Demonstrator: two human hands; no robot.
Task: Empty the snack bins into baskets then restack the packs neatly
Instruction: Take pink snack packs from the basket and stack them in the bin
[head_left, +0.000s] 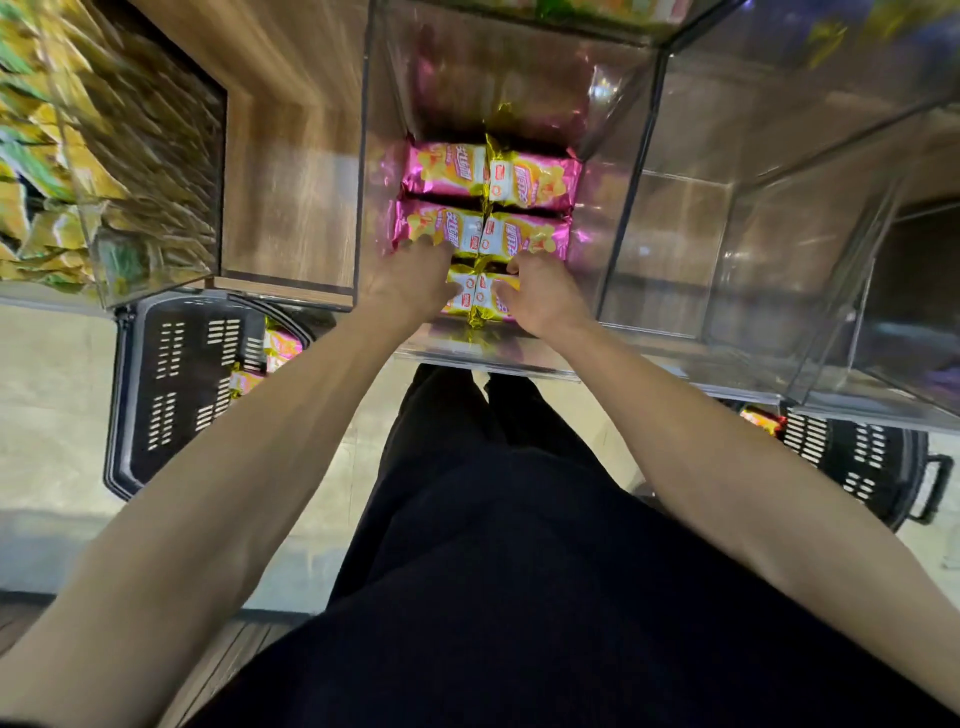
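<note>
A clear plastic bin (371, 171) stands in front of me with pink snack packs (491, 200) laid in two neat rows on its floor. At the bin's near end lie two more packs (480, 293) with gold ends. My left hand (410, 283) holds the left one, and my right hand (543, 296) holds the right one, fingers curled onto the wrappers. A black basket (171, 384) on the floor at left holds a few more pink packs (278, 351).
A second clear bin (779, 260) stands to the right. A bin full of yellow-green packs (78, 156) is at left beside a wooden shelf wall (285, 182). Another black basket (872, 457) sits on the floor at right.
</note>
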